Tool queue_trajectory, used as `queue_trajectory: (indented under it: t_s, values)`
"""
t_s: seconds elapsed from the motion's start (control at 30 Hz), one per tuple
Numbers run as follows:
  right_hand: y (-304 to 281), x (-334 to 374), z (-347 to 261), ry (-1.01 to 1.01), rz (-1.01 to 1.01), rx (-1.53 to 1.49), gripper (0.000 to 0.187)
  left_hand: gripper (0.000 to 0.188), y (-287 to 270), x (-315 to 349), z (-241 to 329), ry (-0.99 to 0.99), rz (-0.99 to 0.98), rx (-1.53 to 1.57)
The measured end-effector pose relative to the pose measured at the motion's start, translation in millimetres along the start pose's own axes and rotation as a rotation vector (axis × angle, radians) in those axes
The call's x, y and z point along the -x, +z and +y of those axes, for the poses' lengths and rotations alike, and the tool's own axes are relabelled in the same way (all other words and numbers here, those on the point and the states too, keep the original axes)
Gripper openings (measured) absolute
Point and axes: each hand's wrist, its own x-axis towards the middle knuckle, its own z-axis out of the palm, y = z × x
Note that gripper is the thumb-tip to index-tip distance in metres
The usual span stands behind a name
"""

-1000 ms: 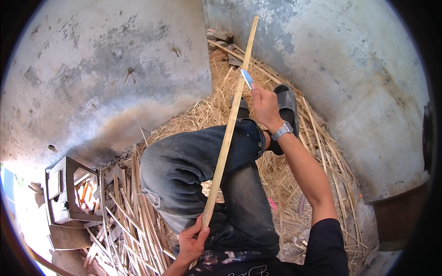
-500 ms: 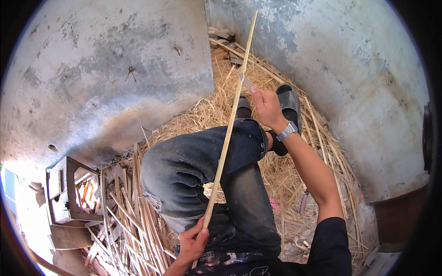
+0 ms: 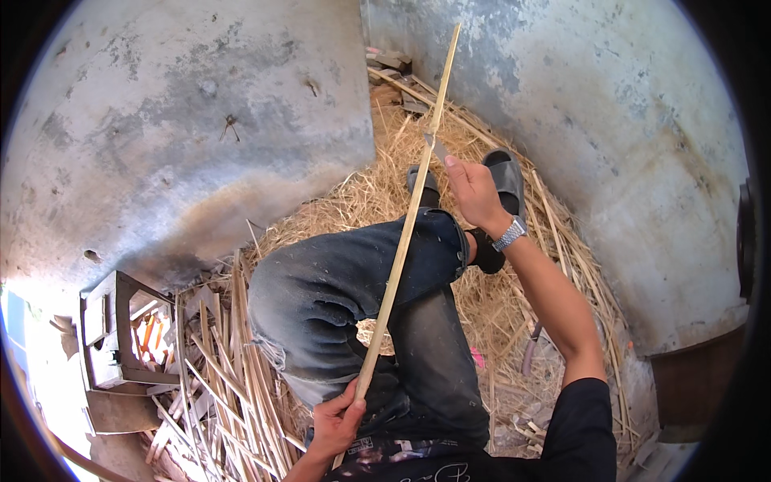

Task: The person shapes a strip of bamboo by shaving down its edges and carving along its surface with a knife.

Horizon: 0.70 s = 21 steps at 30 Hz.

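A long, pale bamboo strip (image 3: pixel 402 257) slants from my lap up toward the far wall, passing over my raised jeans-clad leg (image 3: pixel 321 273). My left hand (image 3: pixel 336 424) is closed around its near end, thumb on top. Farther along, my right hand (image 3: pixel 475 193) grips a small knife (image 3: pixel 437 149), its handle mostly hidden in my fist. The blade lies against the strip beyond my knee. A metal watch (image 3: pixel 509 233) is on my right wrist.
Thin shavings (image 3: pixel 353 197) cover the floor around my sandals (image 3: pixel 506 177). Many loose strips (image 3: pixel 241 361) lie to my left, beside a broken wooden frame (image 3: pixel 120 321). Worn walls stand ahead left (image 3: pixel 201 104) and right (image 3: pixel 610 145). Bricks (image 3: pixel 389 60) sit in the far gap.
My right hand and the knife have shifted slightly right and a little nearer. The strip's far end has swung right, while my left hand stays nearly in place.
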Motion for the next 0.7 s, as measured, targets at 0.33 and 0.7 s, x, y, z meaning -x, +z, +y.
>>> queue_trajectory:
  t_s: [0.33,0.7]
  values:
    - [10,-26,-1,0.051,0.044,-0.037,0.059,0.041,0,-9,-11,0.118,-0.001,-0.178]
    - [21,26,-40,0.007,-0.142,-0.027,0.047,0.043,5,-9,16,-0.012,-0.015,0.010]
